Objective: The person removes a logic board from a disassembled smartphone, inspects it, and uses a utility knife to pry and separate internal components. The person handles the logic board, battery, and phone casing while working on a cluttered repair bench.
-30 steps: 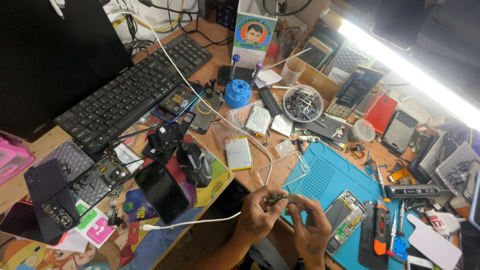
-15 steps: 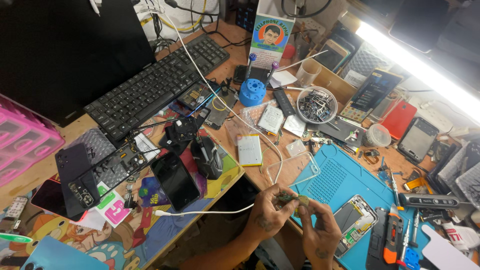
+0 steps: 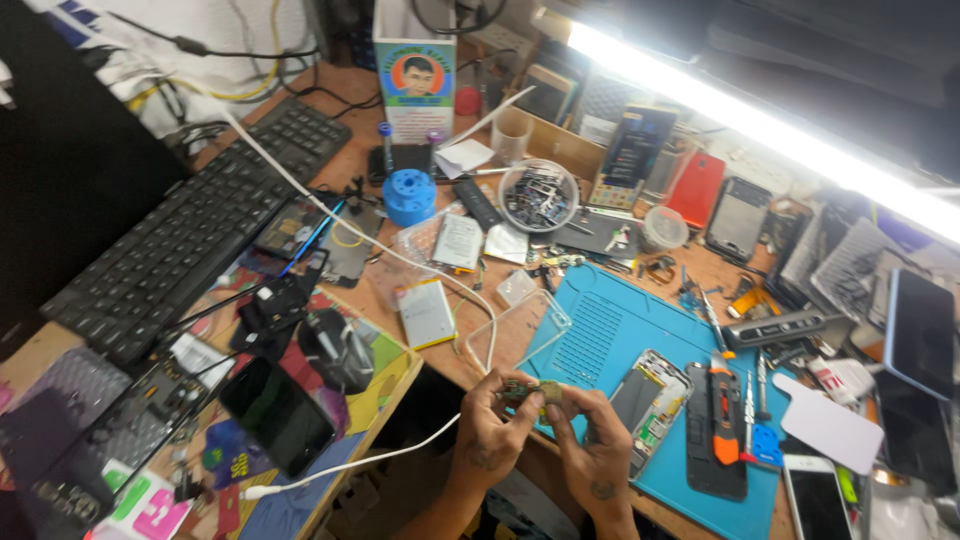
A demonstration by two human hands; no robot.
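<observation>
Both hands meet low at the table's near edge. The left hand (image 3: 490, 425) and right hand (image 3: 592, 445) each pinch one end of a small part (image 3: 530, 391), fingertips closed tight on it, holding it up just over the near edge of the blue mat (image 3: 625, 320). It's a short, flat piece, greenish with a brassy end, too small to read any further.

My worry: it hangs right at the table's edge, so a slipped pinch could send it down into the dark gap below, or onto the crowded mat among the loose bits. The white cable (image 3: 380, 455) runs just beside the left wrist, and a snag there could jog the hold.

Just right of the hands lies an opened phone (image 3: 650, 405), with a black phone (image 3: 712, 440) and an orange-handled tool (image 3: 722, 400) beyond. To the left sit a mouse (image 3: 338, 350), a dark phone (image 3: 277, 415) and the keyboard (image 3: 190, 235). Farther back, a bowl of parts (image 3: 538, 195).
</observation>
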